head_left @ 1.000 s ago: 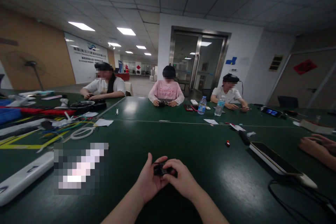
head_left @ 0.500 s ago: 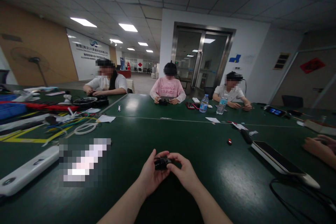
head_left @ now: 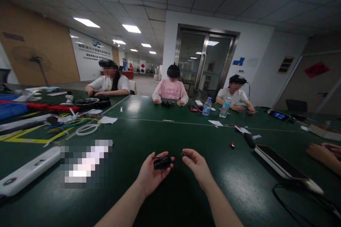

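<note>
Left hand [head_left: 150, 175] cradling black device [head_left: 162, 163], right hand [head_left: 196, 165] pinching small piece [head_left: 183, 154], 2 bottles [head_left: 207, 107] beyond

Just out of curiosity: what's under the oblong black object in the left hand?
Beneath the oblong black object is the left hand, palm up; the object's underside and covered skin are hidden.

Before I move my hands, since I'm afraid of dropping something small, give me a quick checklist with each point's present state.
1. Left hand supports the black device: ok, it lies across the fingers.
2. Right hand has the small dark piece: ok, pinched between thumb and finger.
3. Device and piece are apart: ok, a gap shows between the hands.
4. Which way the small piece faces: cannot tell, too small and dark.
5. Black cable is away from both hands: ok, it lies well to the right on the green table.
</note>
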Demonstrator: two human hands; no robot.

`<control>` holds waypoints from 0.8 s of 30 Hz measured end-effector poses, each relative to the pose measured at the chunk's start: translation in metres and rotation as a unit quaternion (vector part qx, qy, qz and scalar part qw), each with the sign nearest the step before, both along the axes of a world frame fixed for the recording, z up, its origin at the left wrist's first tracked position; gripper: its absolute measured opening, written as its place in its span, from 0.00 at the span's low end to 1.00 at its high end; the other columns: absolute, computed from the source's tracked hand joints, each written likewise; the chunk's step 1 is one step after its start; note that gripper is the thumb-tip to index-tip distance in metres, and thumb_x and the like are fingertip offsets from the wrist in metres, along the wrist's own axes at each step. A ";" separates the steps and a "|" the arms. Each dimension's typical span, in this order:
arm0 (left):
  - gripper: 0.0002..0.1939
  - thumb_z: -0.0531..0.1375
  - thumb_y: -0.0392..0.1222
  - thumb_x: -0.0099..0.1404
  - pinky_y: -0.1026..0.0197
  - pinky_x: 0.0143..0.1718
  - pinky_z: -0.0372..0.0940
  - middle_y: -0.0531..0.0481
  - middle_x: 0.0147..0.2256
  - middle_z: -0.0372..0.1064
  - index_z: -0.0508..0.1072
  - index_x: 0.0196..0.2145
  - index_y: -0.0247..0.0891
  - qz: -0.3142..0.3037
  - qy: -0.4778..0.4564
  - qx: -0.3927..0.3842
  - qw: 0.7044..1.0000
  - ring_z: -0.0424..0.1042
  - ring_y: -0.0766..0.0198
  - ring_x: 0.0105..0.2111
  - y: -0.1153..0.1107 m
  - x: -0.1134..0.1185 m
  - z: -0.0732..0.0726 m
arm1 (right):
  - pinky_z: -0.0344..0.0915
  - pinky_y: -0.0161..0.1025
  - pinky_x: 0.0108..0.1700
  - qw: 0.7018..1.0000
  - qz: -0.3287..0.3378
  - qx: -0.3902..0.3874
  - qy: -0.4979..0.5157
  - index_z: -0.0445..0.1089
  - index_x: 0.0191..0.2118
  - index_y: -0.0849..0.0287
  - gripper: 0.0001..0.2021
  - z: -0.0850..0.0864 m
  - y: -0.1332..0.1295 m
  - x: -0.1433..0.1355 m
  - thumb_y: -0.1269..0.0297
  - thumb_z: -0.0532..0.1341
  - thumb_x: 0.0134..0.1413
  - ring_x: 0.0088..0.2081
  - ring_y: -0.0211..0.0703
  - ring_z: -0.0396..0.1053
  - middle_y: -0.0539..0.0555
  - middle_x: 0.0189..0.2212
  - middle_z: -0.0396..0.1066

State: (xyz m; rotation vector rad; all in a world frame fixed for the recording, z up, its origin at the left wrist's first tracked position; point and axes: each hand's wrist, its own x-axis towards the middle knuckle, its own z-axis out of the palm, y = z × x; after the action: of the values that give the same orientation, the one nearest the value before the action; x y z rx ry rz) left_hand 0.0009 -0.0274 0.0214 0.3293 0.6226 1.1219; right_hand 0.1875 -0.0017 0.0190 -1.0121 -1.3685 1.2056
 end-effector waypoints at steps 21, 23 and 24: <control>0.27 0.49 0.58 0.60 0.63 0.30 0.69 0.33 0.40 0.72 0.66 0.43 0.29 -0.015 0.010 -0.006 1.000 0.74 0.58 0.31 -0.003 0.004 0.001 | 0.62 0.44 0.49 0.995 -0.037 -0.009 0.089 0.69 0.42 0.54 0.19 -0.001 0.001 0.007 0.58 0.67 0.40 0.44 0.44 0.67 0.53 0.40 0.70; 0.28 0.49 0.58 0.60 0.63 0.30 0.69 0.33 0.39 0.72 0.66 0.43 0.29 -0.016 0.009 -0.005 1.000 0.74 0.59 0.30 -0.004 0.004 0.002 | 0.62 0.44 0.49 0.997 -0.030 -0.004 0.075 0.69 0.42 0.55 0.19 0.001 -0.001 0.005 0.58 0.67 0.40 0.43 0.44 0.67 0.53 0.38 0.71; 0.28 0.49 0.58 0.60 0.63 0.30 0.69 0.34 0.39 0.72 0.67 0.42 0.29 -0.017 0.009 -0.005 1.000 0.74 0.59 0.30 -0.004 0.004 0.002 | 0.62 0.44 0.48 0.997 -0.027 -0.001 0.067 0.70 0.41 0.55 0.19 0.002 -0.002 0.004 0.58 0.67 0.40 0.43 0.45 0.67 0.53 0.38 0.71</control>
State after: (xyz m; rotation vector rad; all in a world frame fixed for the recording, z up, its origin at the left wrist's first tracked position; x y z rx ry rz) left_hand 0.0048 -0.0315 0.0236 0.3412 0.6360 1.0850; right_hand 0.1916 -0.0035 0.0211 -0.9467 -1.2286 1.2131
